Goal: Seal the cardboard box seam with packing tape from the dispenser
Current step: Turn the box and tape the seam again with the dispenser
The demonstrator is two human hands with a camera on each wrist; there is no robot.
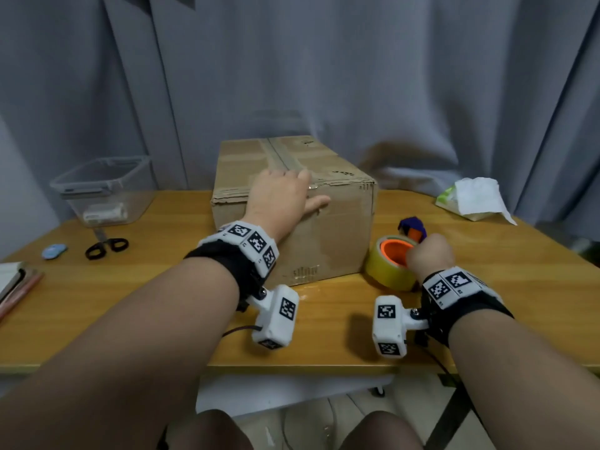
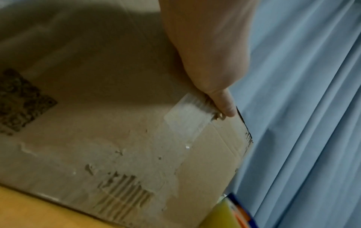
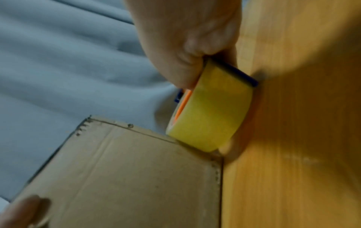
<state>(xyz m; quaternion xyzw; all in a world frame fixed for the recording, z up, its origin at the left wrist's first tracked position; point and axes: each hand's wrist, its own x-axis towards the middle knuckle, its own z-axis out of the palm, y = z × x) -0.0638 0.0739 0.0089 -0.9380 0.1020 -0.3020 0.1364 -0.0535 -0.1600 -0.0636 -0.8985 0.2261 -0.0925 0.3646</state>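
Observation:
A closed cardboard box (image 1: 331,235) stands in the middle of the wooden table, with old tape along its top seam (image 1: 282,157). My left hand (image 1: 285,196) lies flat over the box's near top edge, fingers on the lid and thumb (image 2: 224,103) down the front face beside a clear tape strip (image 2: 185,118). The tape dispenser (image 1: 394,264), a yellowish roll on an orange core with a blue frame, rests on the table right of the box. My right hand (image 1: 428,254) grips the tape dispenser (image 3: 210,108), which touches the box's lower corner (image 3: 215,155).
A clear plastic tub (image 1: 104,190) sits at the back left, with black scissors (image 1: 105,246) and a small blue object (image 1: 53,251) in front of it. A notebook (image 1: 14,284) lies at the left edge. Crumpled white paper (image 1: 477,196) lies back right. Grey curtain (image 1: 292,60) hangs behind.

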